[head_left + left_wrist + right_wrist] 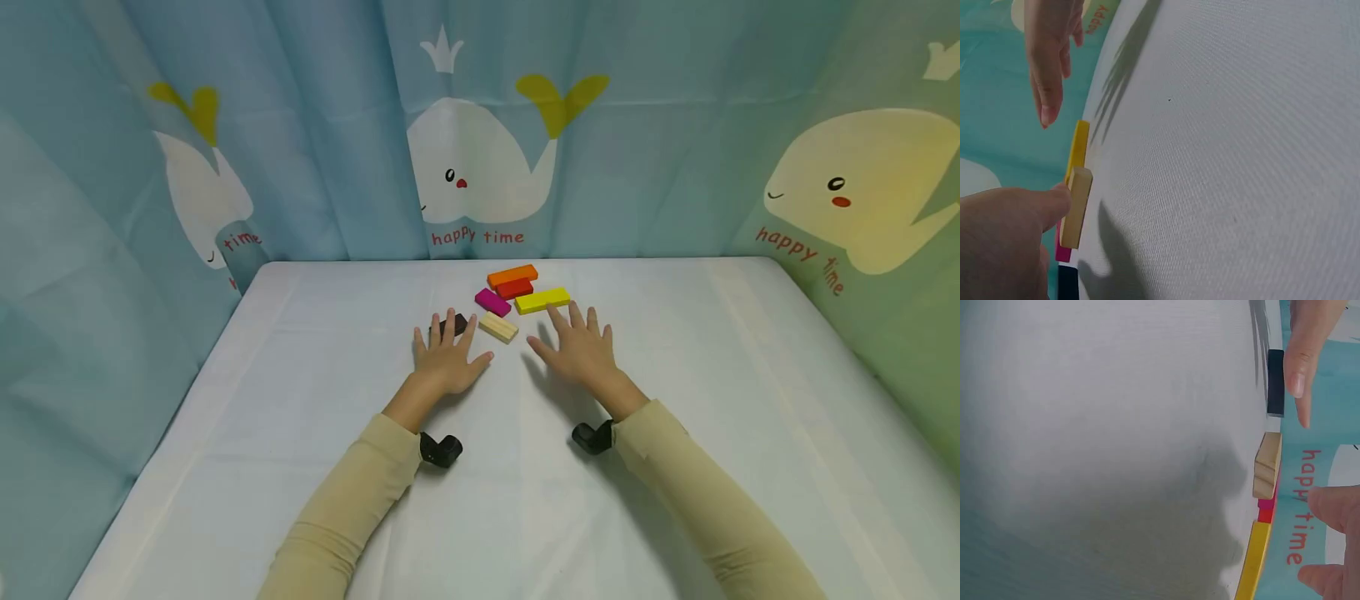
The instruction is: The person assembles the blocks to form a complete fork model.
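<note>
My left hand (pixel 444 365), fingers spread, is over the black block (pixel 460 323), covering part of it in the head view. Off to its right, my right hand (pixel 579 354) hovers with fingers apart, its shadow cast on the cloth; the fingertips reach the near edge of the yellow block (pixel 543 301) in that view. Between the hands lies a plain wooden block (pixel 498 327). Behind it are a magenta block (pixel 492 302), a red block (pixel 515 289) and an orange block (pixel 512 276), lying close together. Neither hand holds anything.
A white cloth (pixel 495 517) covers the table. Around its back and sides hangs a blue-green curtain (pixel 315 167) with printed whales. Black wrist cameras sit at both cuffs, the left one (pixel 441 450) and the right one (pixel 593 437).
</note>
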`<state>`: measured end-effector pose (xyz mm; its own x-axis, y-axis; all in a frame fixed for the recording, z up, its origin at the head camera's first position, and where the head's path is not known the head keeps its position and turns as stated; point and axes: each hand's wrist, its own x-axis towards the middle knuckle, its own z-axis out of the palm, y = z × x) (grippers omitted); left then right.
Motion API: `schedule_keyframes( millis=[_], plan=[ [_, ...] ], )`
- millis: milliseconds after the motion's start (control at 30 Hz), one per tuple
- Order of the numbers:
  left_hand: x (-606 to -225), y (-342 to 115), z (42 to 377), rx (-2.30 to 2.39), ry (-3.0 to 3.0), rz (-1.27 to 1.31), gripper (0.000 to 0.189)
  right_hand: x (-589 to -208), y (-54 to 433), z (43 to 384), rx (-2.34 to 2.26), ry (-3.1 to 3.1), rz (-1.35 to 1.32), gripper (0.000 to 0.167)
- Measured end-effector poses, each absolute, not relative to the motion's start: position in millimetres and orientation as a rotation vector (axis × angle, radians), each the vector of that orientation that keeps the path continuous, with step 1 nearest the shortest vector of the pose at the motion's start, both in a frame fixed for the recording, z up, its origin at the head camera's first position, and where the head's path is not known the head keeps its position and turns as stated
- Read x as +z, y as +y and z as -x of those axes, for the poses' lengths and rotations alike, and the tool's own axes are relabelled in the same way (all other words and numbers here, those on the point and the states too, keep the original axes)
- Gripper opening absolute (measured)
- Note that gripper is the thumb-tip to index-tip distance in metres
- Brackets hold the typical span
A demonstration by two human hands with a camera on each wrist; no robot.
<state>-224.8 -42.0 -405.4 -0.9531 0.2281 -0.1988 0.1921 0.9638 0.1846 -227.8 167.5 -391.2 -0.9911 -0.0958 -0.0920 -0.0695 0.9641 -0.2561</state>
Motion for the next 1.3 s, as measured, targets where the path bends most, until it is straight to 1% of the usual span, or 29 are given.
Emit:
schedule_keyframes(
  millis=[367,600,700,800,1000,1133,1300],
  plan=[
    [-414,-30,242,0.194,2.963,-0.354,0.074,-396,163,254,-0.400,3.012,0.093,0.069],
    [-411,-20,250,0.211,2.945,-0.376,0.074,-395,162,268,-0.452,3.015,0.089,0.065],
    [-412,-14,255,0.180,2.945,-0.409,0.072,-397,164,275,-0.524,3.035,0.101,0.061],
    [-413,-8,259,0.125,2.970,-0.432,0.071,-399,168,282,-0.570,3.073,0.108,0.053],
    [-409,0,262,0.109,3.070,-0.480,0.063,-399,170,292,-0.509,3.142,0.114,0.039],
    [-410,5,263,0.137,3.103,-0.480,0.058,-399,169,296,-0.486,3.148,0.110,0.035],
    [-414,10,263,0.163,3.143,-0.447,0.052,-401,167,301,-0.447,3.160,0.116,0.032]
  ],
)
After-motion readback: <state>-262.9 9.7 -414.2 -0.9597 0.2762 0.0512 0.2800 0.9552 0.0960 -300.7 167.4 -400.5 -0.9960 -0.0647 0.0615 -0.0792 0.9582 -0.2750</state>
